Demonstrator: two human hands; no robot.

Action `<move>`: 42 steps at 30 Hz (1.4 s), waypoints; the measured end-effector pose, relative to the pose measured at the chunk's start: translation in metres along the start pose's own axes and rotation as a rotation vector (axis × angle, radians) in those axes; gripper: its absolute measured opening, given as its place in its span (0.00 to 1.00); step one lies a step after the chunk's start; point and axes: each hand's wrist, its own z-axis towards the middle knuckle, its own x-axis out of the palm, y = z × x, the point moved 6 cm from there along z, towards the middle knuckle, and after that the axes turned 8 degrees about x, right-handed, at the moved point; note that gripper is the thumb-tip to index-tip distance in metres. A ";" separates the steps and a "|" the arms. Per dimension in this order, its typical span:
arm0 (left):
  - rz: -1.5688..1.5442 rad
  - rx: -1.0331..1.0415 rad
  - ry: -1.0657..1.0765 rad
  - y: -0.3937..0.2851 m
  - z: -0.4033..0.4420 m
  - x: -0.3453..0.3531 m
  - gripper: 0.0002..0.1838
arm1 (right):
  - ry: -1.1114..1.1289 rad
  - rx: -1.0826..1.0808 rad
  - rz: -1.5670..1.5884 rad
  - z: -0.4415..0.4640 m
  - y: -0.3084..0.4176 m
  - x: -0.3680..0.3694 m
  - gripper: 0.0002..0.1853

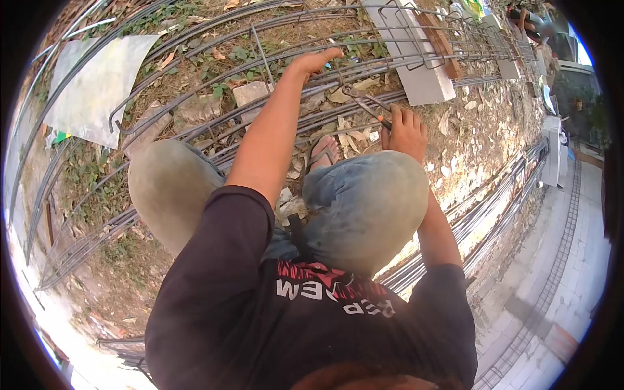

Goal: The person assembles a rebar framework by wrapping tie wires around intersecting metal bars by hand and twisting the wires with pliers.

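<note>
My left hand is at the long steel reinforcing bars, with its thumb stretched along them and its fingers curled around a bar, partly hidden. In my right hand is a pair of pincers, gripped by its dark handles with an orange mark. The jaws of the pincers point up and left, close to the bars and just below my left hand. Bent wire stirrups surround the bars to the right.
The bars cross pale concrete blocks beside a brown wooden piece. A whitish sheet lies at left. More bars run along the right. Dry leaves and stones cover the ground. Another person is at the far upper right.
</note>
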 end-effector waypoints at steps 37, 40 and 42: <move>0.029 0.030 0.017 -0.007 -0.006 0.001 0.67 | 0.831 0.523 0.657 -0.027 -0.001 0.072 0.26; 0.037 0.055 0.025 -0.012 -0.009 0.001 0.67 | 0.509 0.437 0.421 -0.015 0.002 0.042 0.32; 0.055 0.086 0.000 -0.010 -0.011 0.002 0.66 | 0.242 0.232 0.401 -0.020 0.009 0.033 0.26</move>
